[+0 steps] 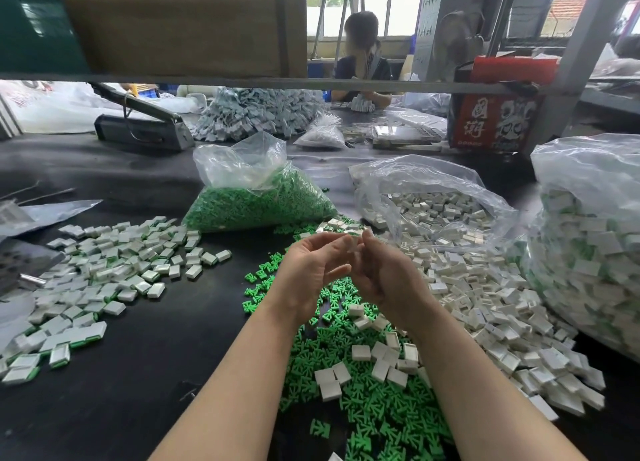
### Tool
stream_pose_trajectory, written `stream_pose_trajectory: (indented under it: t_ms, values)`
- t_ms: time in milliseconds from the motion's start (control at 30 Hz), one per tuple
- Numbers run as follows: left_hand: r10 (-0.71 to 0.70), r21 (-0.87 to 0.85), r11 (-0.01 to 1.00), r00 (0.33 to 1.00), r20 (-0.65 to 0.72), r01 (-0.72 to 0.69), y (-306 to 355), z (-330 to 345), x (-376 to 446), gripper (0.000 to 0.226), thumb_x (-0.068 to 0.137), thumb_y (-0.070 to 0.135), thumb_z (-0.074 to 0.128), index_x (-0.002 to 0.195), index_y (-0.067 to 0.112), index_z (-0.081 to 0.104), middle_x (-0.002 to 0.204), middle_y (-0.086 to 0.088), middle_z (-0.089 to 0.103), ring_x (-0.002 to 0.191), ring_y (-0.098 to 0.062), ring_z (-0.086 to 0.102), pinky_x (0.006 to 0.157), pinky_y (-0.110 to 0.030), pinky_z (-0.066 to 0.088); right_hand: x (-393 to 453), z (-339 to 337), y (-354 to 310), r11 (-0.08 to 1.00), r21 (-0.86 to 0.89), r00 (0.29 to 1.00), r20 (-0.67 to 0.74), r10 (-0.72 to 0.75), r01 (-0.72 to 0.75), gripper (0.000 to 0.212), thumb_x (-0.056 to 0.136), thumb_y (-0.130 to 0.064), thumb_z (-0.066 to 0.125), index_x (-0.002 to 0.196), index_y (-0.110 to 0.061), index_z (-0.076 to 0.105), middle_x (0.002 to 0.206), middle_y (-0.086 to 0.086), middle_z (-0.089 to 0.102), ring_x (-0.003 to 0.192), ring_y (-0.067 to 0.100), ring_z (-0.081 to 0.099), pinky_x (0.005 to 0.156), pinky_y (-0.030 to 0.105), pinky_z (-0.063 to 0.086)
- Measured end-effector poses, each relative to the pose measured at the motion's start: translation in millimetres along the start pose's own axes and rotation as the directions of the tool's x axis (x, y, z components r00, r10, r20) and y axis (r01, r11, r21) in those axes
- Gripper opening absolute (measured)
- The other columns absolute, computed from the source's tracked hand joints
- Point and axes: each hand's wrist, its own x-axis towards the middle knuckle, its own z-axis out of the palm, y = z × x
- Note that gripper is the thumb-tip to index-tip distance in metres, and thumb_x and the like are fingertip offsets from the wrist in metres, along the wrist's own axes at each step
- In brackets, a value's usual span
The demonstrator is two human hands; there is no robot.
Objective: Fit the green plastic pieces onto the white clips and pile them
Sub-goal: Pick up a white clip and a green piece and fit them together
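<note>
At nine o'clock on the black table (166, 339) lies the spread pile of finished white clips with green inserts (104, 270). Toward twelve o'clock stands a clear plastic bag of loose green plastic pieces (256, 200), and more loose green pieces (346, 391) are scattered at six o'clock beneath the wrists. At centre, the left hand (311, 270) has its fingers curled, its tips meeting the right hand (381, 273); between them a small white rectangular clip (355, 240) is pinched. Whether a green piece is already seated is hidden by the fingers. At two o'clock an open clear bag of bare white clips (436, 211) spills into a heap of white clips (502, 304) at three o'clock. The likely fault is a half-seated or skewed insert, since the fingers cover the joint; a slip could also drop the clip among unfinished stock.
</note>
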Motion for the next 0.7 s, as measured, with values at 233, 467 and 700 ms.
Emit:
stream_pose_trajectory:
  t_ms: [233,467,700]
  values:
    - [0.261,0.586,0.809,0.867,-0.425,0.044,14,-70,-4,0.019,0.081,0.014,0.079,0.096,0.02,0.067,0.087,-0.003,0.073,0.076,-0.018,0.068,0.063,-0.026,0.052,1,-11,-5,0.98,-0.188,0.962,-0.25,-0.113,0.066,0.042,0.102,-0.026,0.046,0.063,-0.015,0.054,0.05,-0.001,0.046,0.041,0.01,0.037,0.038,0.02,0.028]
    - [0.501,0.807,0.421,0.636,-0.587,0.414,15,-131,-19,0.022,0.089,0.003,0.058,0.099,0.017,0.071,0.095,-0.013,0.07,0.074,-0.03,0.056,0.062,-0.032,0.04,5,-21,-8,0.726,-0.687,0.876,-0.344,-0.338,0.01,0.036,0.1,-0.025,0.052,0.07,-0.008,0.065,0.054,0.006,0.059,0.044,0.015,0.045,0.048,0.028,0.036]
    - [0.462,0.765,0.341,0.612,-0.642,0.546,17,-128,-23,0.049,0.088,0.007,0.057,0.137,0.011,0.056,0.137,-0.022,0.05,0.117,-0.044,0.052,0.096,-0.046,0.043,5,-30,-2,0.218,-0.96,0.924,-0.238,-0.298,-0.177,0.014,0.091,-0.028,0.065,0.084,-0.016,0.068,0.077,-0.003,0.067,0.064,0.009,0.058,0.057,0.022,0.042]
